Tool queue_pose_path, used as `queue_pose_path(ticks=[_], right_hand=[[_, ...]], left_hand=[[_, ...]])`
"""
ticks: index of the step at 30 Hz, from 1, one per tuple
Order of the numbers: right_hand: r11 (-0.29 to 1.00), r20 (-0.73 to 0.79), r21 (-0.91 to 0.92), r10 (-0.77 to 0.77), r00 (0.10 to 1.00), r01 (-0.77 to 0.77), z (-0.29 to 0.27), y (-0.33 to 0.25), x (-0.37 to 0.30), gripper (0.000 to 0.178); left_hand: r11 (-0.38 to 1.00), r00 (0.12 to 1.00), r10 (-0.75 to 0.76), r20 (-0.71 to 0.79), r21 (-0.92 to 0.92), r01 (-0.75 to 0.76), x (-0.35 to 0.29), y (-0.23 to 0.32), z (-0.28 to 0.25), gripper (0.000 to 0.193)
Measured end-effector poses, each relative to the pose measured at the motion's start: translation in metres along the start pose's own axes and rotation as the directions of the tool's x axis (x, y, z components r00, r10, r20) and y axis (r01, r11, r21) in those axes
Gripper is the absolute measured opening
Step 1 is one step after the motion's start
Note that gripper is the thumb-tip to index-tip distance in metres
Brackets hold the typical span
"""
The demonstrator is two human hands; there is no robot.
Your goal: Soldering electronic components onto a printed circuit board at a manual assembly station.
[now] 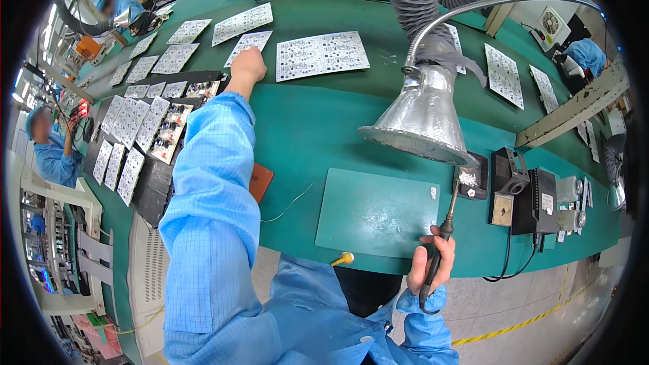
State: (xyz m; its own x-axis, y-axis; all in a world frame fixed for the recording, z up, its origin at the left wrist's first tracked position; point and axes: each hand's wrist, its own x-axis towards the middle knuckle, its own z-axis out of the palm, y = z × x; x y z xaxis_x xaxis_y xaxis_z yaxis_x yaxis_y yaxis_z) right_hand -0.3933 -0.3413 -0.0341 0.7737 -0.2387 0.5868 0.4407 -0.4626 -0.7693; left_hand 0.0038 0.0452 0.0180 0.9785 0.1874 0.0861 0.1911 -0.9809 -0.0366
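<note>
My left arm stretches far across the green bench, and my left hand (248, 66) is curled over the near edge of a white printed circuit board (251, 41). Its fingertips are mostly hidden behind the hand. At the lower right my right hand (433, 262) grips a soldering iron (446, 227) by its dark handle. The iron points away from me, its tip beside a small black tray (478, 177) with white bits in it. To the left of the iron lies a pale green work mat (378, 209), bare in the middle but for shiny specks.
A metal fume hood (422, 118) hangs over the mat on a grey hose. Several more circuit boards (323, 55) lie along the back, and others fill a black tray (152, 192) at left. A soldering station (534, 201) stands at right. Other people (51, 145) sit farther off.
</note>
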Motion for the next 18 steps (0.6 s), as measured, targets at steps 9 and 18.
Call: queue_pose_path(ticks=[9,18], right_hand=[[1.000,0.024,0.031,-0.004,1.000,0.003,0.005,0.006,0.004,0.041],[0.999,0.016,0.051,0.016,1.000,-0.016,0.002,0.005,0.006,0.041]], left_hand=[[0.834,0.838,0.544,-0.044,-0.081,-0.545,-0.082,0.061,-0.141,0.042],[-0.119,0.471,0.772,-0.426,-0.826,-0.551,-0.311,0.061,-0.193,0.021]])
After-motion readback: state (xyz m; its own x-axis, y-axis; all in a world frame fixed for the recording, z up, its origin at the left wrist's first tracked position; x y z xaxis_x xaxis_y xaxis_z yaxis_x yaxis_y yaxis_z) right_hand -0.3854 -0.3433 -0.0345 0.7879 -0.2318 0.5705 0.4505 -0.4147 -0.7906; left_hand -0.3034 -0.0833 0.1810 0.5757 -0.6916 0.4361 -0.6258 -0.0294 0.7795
